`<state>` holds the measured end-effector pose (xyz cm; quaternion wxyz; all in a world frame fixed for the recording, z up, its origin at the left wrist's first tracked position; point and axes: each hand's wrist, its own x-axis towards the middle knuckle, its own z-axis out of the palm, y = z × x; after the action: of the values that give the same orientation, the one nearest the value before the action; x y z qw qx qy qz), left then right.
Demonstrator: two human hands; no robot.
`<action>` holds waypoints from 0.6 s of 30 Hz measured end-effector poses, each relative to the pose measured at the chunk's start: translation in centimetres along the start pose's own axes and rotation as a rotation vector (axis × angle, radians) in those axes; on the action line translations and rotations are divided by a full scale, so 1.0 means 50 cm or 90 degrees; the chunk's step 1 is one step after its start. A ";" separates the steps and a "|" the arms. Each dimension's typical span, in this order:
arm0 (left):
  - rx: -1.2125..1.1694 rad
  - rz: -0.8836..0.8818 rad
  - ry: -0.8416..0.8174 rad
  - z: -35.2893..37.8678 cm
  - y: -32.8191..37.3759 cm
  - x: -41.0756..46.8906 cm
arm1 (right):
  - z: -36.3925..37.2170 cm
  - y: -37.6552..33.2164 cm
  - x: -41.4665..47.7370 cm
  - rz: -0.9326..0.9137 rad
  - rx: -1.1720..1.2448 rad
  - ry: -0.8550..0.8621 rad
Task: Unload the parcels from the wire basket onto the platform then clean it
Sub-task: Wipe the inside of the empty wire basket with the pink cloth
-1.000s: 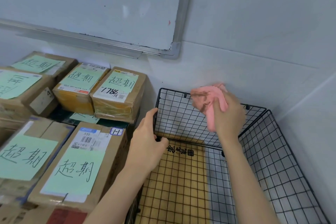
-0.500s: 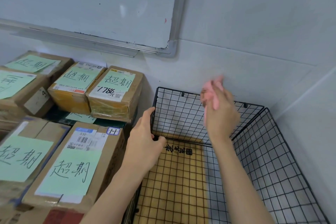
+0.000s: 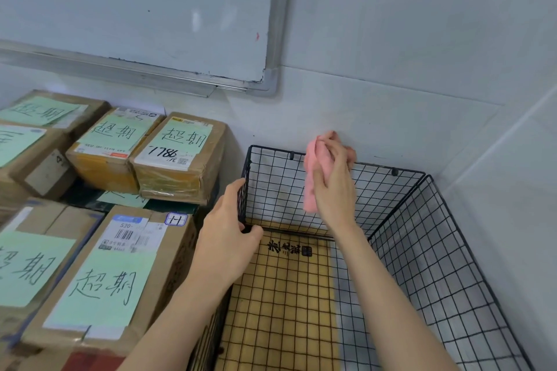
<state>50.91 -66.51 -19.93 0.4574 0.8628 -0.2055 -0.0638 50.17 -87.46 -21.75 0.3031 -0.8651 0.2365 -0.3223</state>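
Left hand [image 3: 229,238] gripping wire basket [image 3: 428,238] corner, right hand [image 3: 330,181] clutching pink cloth [image 3: 312,166] — at back rim

Wire basket [image 3: 437,250]: black mesh, open-topped, set in a white wall corner; yellow gridded mat [image 3: 280,304] visible through its floor.
Left hand [image 3: 224,238]: grips the basket's far-left corner post, thumb inside.
Right hand [image 3: 330,187]: holds a pink cloth [image 3: 312,172] against the far panel's top rim.
Parcels [image 3: 114,274]: brown cartons with green handwritten labels, stacked left of the basket.
Whiteboard [image 3: 135,9]: wall-mounted above the parcels.
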 end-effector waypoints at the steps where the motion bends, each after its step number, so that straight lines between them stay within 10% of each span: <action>1: 0.004 -0.001 0.000 0.000 0.000 0.000 | 0.000 0.002 0.000 -0.004 0.002 0.016; 13: 0.008 -0.006 -0.006 -0.008 0.005 -0.002 | 0.021 0.014 0.016 -0.064 -0.052 -0.055; 18: -0.002 -0.010 -0.010 -0.004 0.001 -0.002 | -0.029 0.075 0.017 0.003 -0.088 0.080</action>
<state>50.86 -66.36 -19.79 0.4569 0.8630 -0.2024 -0.0745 48.96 -91.17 -23.06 0.2277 -0.8615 0.2788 -0.3580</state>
